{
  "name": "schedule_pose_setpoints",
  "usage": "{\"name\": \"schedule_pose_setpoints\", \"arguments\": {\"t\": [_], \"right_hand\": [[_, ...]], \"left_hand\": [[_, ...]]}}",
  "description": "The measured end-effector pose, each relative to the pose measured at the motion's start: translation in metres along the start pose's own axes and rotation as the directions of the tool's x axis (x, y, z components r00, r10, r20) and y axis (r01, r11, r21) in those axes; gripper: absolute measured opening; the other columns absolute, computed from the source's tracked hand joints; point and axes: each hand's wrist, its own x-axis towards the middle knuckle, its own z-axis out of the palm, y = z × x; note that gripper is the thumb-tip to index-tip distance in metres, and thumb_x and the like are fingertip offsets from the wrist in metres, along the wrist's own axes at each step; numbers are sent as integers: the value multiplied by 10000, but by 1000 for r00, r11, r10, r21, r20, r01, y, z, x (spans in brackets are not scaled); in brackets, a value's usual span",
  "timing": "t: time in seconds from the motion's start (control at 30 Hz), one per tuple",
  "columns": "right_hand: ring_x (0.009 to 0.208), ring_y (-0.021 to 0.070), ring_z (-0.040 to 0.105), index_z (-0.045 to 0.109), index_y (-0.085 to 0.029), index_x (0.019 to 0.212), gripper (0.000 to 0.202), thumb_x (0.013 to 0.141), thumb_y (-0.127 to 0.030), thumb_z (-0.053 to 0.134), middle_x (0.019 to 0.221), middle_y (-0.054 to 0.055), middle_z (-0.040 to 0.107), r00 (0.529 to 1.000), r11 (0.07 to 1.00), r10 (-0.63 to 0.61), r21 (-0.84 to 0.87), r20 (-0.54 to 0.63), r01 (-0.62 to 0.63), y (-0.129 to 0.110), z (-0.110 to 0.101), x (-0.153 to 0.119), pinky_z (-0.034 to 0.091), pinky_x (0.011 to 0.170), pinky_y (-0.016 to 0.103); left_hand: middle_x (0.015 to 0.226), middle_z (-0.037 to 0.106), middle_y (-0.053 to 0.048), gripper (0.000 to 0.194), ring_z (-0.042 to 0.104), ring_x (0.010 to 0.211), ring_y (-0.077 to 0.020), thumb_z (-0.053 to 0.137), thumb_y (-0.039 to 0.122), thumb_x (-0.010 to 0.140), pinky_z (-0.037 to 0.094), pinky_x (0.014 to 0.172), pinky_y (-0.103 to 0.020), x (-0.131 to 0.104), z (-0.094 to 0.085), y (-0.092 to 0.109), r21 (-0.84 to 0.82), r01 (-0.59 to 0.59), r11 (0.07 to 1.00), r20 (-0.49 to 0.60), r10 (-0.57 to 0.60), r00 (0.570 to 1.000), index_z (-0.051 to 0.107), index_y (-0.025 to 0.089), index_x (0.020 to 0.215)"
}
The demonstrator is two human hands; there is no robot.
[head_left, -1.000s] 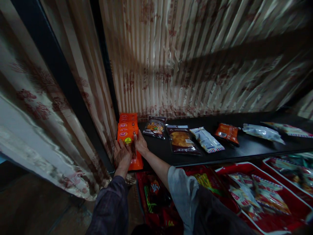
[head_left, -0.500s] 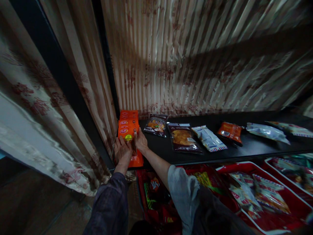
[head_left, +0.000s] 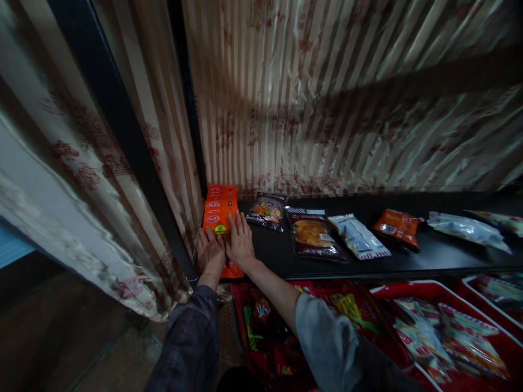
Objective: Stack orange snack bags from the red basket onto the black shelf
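Note:
Several orange snack packets (head_left: 221,207) lie overlapping in a row at the left end of the black shelf (head_left: 269,256). My left hand (head_left: 211,251) rests on the front packet along its left side, fingers stretched out near a yellow round label. Against it on the right, my right hand (head_left: 241,242) lies flat over the same packet with its fingers extended. Both hands cover much of that front packet. Right of them, a dark snack bag (head_left: 267,210) lies at the back of the shelf, touched by neither hand.
Rightward along the shelf lie a brown snack bag (head_left: 314,234), a white packet (head_left: 359,237), an orange bag (head_left: 396,227) and a silvery bag (head_left: 468,231). Red baskets (head_left: 445,294) holding packaged snacks stand below. A black post (head_left: 118,120) and striped curtain (head_left: 302,109) bound the left and back.
My right hand has gone from gripping the front packet's right edge to lying flatter on top, fingers straighter. My left hand stays on the packet. The whole view has shifted slightly.

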Motion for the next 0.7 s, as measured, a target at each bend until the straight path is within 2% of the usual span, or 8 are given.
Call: {"name": "schedule_pose_setpoints", "arguments": {"t": [0.07,0.13,0.23,0.3,0.4,0.53,0.7], "right_hand": [[1429,251,67,382,-109,1396,533,885,-258,391,1534,118,196,994,996,-84,-17,66,86,-7,-8,-15,196,1118,439],[1423,240,120,437,-116,1366,495,884,-205,362,1505,118,281,986,995,-96,-13,140,99,-9,-12,-27,229,1107,415],[1413,236,174,409,-98,1384,518,875,-177,355,1478,131,333,976,997,-74,-19,207,79,-6,-14,-35,229,1112,401],[1408,242,190,384,-87,1398,536,870,-175,362,1484,139,315,971,996,-68,-36,229,78,-4,-14,-36,203,1124,399],[1404,250,203,379,-74,1399,541,869,-183,374,1487,151,298,968,995,-50,-69,246,69,-5,-12,-34,173,1134,395],[1411,237,177,358,-61,1407,542,880,-188,367,1493,157,275,964,994,-35,-88,262,60,-9,-11,-33,147,1142,384],[1412,230,173,336,-66,1417,556,872,-172,367,1507,146,239,956,995,-41,-75,291,65,-8,-14,-33,120,1149,367]], "left_hand": [[1353,448,-270,513,414,1282,-316,388,303,883,360,1026,-450,0,-1,-2,11,-31,999,39,31,999,455,7,1297],[1352,442,-282,508,393,1300,-313,363,283,894,349,1036,-445,0,-1,-3,19,-58,998,61,57,997,443,-15,1298],[1373,425,-273,487,376,1314,-310,334,243,900,339,1042,-453,-2,-2,-3,26,-57,998,44,56,997,444,-9,1302],[1387,417,-259,473,401,1296,-308,338,244,900,352,1030,-458,-4,-5,-1,37,-54,998,12,54,998,464,15,1294],[1344,483,-226,441,433,1265,-306,338,241,904,376,1004,-459,-5,-14,4,99,-93,991,-8,94,996,519,42,1252],[1292,554,-162,400,430,1256,-298,332,183,898,387,990,-432,-12,-31,11,205,-189,960,40,184,982,578,74,1194],[1338,530,-97,409,459,1222,-269,357,190,897,378,1004,-393,-35,-47,6,225,-184,957,57,176,983,536,130,1260]]}}
